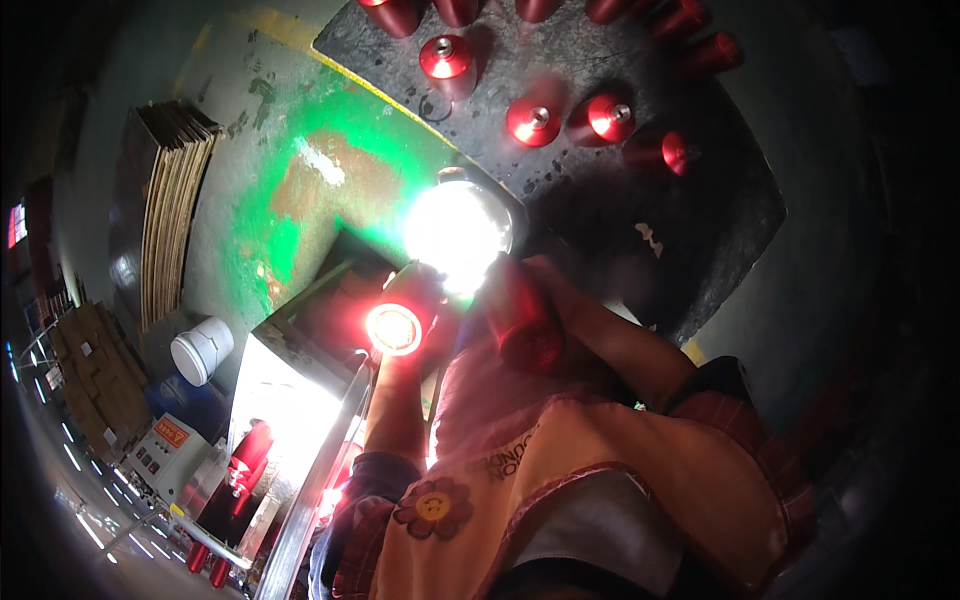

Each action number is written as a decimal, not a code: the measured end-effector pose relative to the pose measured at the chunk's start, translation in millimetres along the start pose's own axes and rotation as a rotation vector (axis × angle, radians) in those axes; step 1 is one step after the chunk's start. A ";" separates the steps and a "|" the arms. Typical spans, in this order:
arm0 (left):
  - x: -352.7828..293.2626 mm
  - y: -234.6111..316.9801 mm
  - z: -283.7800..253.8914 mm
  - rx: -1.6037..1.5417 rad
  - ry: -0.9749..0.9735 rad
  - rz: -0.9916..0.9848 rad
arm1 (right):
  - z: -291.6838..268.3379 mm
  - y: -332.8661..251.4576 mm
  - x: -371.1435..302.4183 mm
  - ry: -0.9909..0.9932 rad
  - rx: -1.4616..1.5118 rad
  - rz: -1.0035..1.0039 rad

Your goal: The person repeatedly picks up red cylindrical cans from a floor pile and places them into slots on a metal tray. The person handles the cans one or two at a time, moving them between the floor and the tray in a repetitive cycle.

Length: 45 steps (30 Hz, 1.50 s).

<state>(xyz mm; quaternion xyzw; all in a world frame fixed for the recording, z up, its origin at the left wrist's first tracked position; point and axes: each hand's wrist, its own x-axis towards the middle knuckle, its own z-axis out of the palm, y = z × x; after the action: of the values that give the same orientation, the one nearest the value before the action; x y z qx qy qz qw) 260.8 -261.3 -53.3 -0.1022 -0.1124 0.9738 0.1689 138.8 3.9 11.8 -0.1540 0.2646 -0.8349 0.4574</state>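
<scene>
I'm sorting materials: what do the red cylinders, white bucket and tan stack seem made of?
Cylinders: probably metal, glossy red finish, from their bright metallic highlights.
Bucket: likely smooth plastic, judging by its even white wall.
Stack: perhaps matt cardboard, given thin tan edges; wood possible.

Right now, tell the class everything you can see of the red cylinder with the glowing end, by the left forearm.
The red cylinder looks smooth and metallic, darker along its shaded side. Its round end, turned toward the camera, glares white inside a red-lit rim. It is tilted, with that end lower in the picture and the other toward a dazzling round glare. The left forearm reaches up to it from below; shadow and glare obscure the left hand's grip.
</scene>
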 end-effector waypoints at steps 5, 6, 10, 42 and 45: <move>-41.5 -7.2 -32.9 -0.214 0.097 0.129 | 19.6 58.5 17.0 0.249 0.472 0.270; -47.2 -8.3 -34.3 -0.271 0.099 0.142 | 24.9 63.6 15.9 0.525 0.555 0.447; -56.4 -4.4 -35.2 -0.402 0.101 0.122 | 32.7 76.8 13.0 0.489 0.361 0.410; 301.5 -18.6 123.0 2.692 0.257 0.890 | -81.9 -172.8 -84.6 0.828 -1.735 -0.106; 298.9 -12.9 164.0 2.531 0.242 1.022 | -104.6 -237.6 -96.3 1.085 -1.718 -0.373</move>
<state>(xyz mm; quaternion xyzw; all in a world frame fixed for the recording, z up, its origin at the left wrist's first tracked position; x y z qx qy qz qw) -49.7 -174.4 58.3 0.0072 0.9110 0.3487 -0.2200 -24.1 221.6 63.8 -0.0699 0.9142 -0.3793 -0.1243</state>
